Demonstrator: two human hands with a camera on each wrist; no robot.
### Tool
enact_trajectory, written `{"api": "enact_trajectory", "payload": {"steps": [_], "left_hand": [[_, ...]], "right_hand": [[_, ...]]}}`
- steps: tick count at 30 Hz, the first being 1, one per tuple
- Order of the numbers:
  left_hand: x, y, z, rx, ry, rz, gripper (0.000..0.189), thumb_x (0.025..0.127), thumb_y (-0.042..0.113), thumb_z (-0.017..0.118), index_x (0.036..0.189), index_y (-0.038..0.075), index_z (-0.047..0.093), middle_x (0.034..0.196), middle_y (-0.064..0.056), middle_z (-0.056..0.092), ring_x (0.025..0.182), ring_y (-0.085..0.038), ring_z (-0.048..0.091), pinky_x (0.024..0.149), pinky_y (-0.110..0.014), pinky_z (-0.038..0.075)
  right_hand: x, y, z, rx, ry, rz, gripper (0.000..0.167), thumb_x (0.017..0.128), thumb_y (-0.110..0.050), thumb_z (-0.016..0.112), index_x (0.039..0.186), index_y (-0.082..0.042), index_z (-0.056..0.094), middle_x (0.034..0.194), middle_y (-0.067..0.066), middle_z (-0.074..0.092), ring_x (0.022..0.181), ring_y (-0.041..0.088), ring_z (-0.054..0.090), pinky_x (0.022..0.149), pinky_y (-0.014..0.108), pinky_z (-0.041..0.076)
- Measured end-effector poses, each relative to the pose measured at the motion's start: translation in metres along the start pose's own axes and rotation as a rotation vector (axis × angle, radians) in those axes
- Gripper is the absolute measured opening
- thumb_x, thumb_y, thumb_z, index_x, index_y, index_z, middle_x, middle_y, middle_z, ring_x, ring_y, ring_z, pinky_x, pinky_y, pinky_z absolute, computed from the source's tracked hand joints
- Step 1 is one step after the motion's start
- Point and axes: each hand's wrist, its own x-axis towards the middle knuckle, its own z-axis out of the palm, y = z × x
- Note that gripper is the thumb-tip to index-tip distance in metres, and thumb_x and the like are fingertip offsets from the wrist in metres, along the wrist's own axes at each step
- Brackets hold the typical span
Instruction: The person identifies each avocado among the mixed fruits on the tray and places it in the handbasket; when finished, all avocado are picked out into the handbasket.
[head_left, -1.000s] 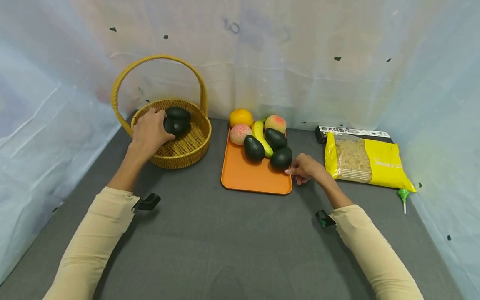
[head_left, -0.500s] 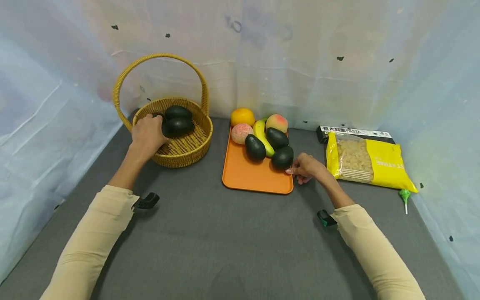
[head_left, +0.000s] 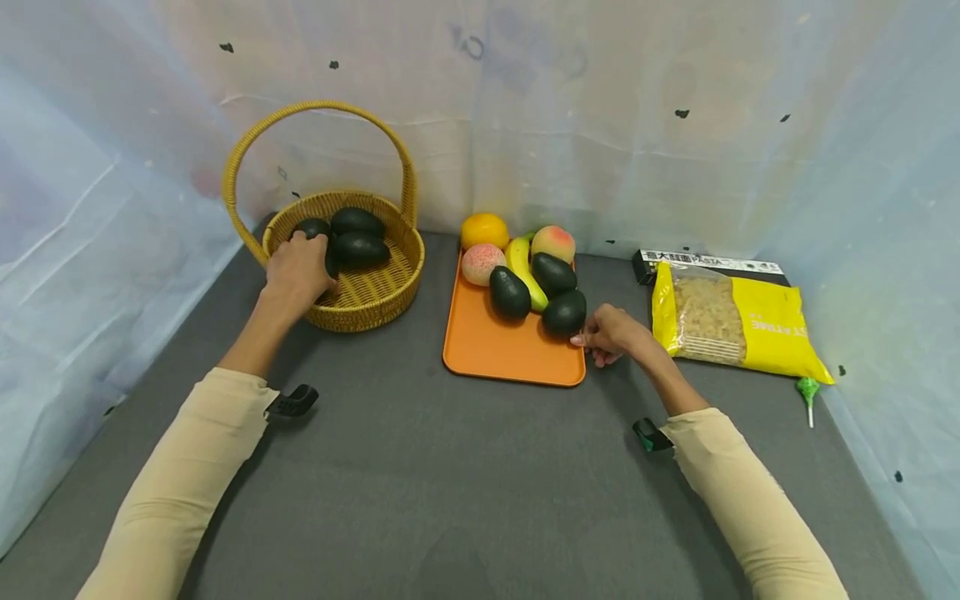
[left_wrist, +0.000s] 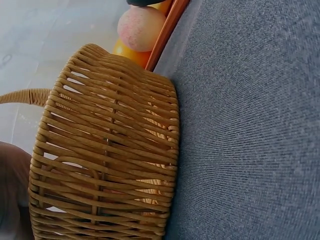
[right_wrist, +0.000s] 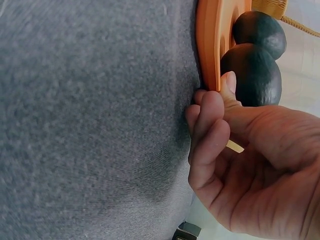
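Observation:
My left hand (head_left: 295, 268) reaches over the near left rim of the wicker basket (head_left: 360, 319). Its fingers curl round a dark green avocado (head_left: 332, 265), mostly hidden beneath the hand. Three other avocados lie in the basket: one at the fingertips (head_left: 311, 227), two more to the right. In the left wrist view the basket's woven wall (left_wrist: 107, 145) hides most of the grip. My right hand (head_left: 611, 333) pinches the right edge of the orange tray (head_left: 495, 354), thumb on top, close beside an avocado (right_wrist: 252, 75).
The tray also bears an orange (head_left: 483, 229), two peaches, a banana (head_left: 522, 267) and other avocados. To the right lie a yellow bag of pasta (head_left: 768, 325), a black pasta box (head_left: 720, 264) and a green lollipop (head_left: 808, 390). A plastic sheet hangs behind.
My left hand has drawn slightly leftward in the basket. An avocado behind its fingers has come into view, and the near right one shifted right. My right hand keeps its place at the tray.

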Motion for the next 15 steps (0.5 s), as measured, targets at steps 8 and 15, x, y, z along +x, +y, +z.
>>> {"api": "enact_trajectory", "payload": {"steps": [8,15], "left_hand": [[0.0007,0.0,-0.0008,0.002,-0.012,-0.005,0.067,0.086,0.021,0.087,0.133,-0.012,0.055,0.127,-0.041,0.052,0.104,-0.062,0.059,0.081,-0.068,0.054],[0.0007,0.0007,-0.0017,0.009,-0.014,-0.005,0.06,0.086,0.023,0.087,0.125,-0.013,0.06,0.125,-0.041,0.052,0.103,-0.062,0.059,0.079,-0.067,0.055]], "right_hand": [[0.0012,0.0003,-0.0003,0.001,-0.002,0.002,0.034,0.102,-0.027,0.069,0.087,0.004,0.073,0.061,0.005,0.068,0.054,0.01,0.066,0.059,0.029,0.061],[0.0001,-0.0012,-0.0011,0.0,-0.007,0.012,0.034,0.102,-0.027,0.069,0.088,0.004,0.073,0.061,0.005,0.068,0.055,0.01,0.066,0.059,0.029,0.061]]}}
